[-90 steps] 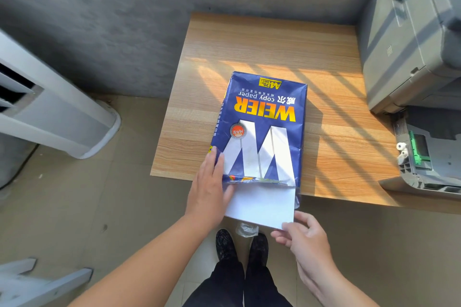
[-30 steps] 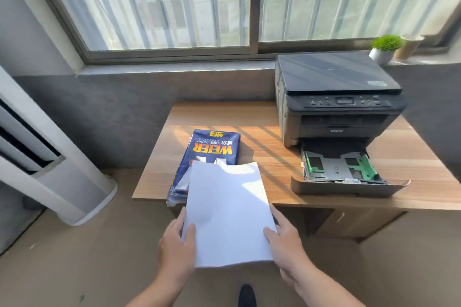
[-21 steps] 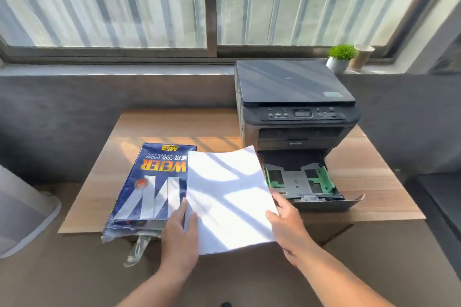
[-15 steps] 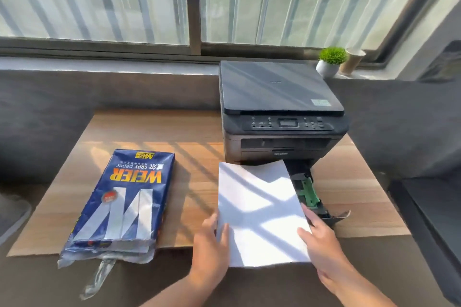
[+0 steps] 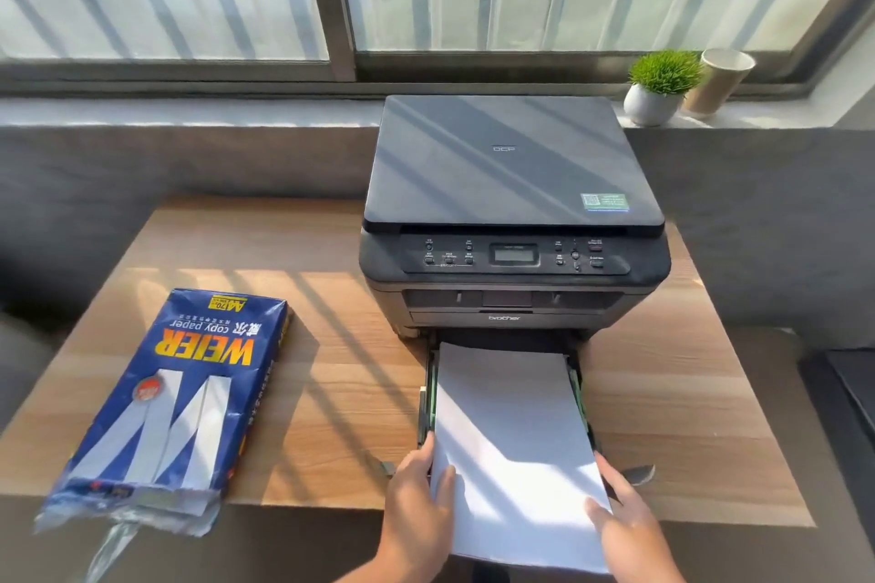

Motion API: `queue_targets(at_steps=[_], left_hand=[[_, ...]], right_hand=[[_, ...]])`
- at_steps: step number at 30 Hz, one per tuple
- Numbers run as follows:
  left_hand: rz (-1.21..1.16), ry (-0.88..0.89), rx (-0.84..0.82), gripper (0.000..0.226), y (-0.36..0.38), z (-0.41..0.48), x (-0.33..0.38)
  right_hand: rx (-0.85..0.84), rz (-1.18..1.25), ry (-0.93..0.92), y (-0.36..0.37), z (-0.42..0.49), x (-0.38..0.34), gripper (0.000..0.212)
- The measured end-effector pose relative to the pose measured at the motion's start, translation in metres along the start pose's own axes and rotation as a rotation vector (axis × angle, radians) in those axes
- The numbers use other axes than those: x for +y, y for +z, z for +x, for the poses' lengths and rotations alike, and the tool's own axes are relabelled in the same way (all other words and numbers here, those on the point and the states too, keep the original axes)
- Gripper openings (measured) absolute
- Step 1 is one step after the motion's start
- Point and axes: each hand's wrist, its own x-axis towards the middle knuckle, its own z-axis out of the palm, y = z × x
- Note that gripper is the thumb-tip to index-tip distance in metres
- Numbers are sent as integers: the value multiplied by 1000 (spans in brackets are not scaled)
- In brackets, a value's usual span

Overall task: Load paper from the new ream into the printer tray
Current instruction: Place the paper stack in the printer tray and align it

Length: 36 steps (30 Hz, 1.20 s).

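Holding a stack of white paper (image 5: 513, 450) by its near corners, the person has both hands low in the view, at the front edge of the wooden worktop (image 5: 341, 393). The left hand (image 5: 416, 495) grasps the stack's left side, thumb on top and fingers curled under, so that grip is pinching the paper. The right hand (image 5: 625, 518) does the same on the right side, thumb lying across the top sheet near the corner, its grip likewise pinched on the stack.

The far end of the stack reaches into the pulled-out paper tray (image 5: 428, 398) of a dark grey Brother printer (image 5: 513, 185), lying between the tray's side walls with their green guides. The near end sticks out past the tray front and over the worktop edge, raised in the hands. Whether the far end rests flat on the tray floor cannot be told.

The printer stands toward the right rear of the worktop, its flat scanner lid shut and its control panel facing the person. The opened blue ream wrapper (image 5: 175, 398), printed WEIER copy paper, lies at the front left corner, well apart from the tray, its torn end hanging over the edge with white sheets showing inside.

On the window ledge behind the printer stand a small green plant in a white pot (image 5: 656, 85) and, just beside it, a paper cup (image 5: 719, 81).
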Motion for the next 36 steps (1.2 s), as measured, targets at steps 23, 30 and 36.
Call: queue_targets(at_steps=[23,30,36], left_hand=[[-84,-188,137,24,18,17,0],[40,-161,116,23,12,28,10],[166,-99,211,34,6,86,27]], right_hand=[[207,-25,3,56,122,-65,56],[110,-476,-148,48,117,-54,57],[312,-623,-176,6,125,-44,29]])
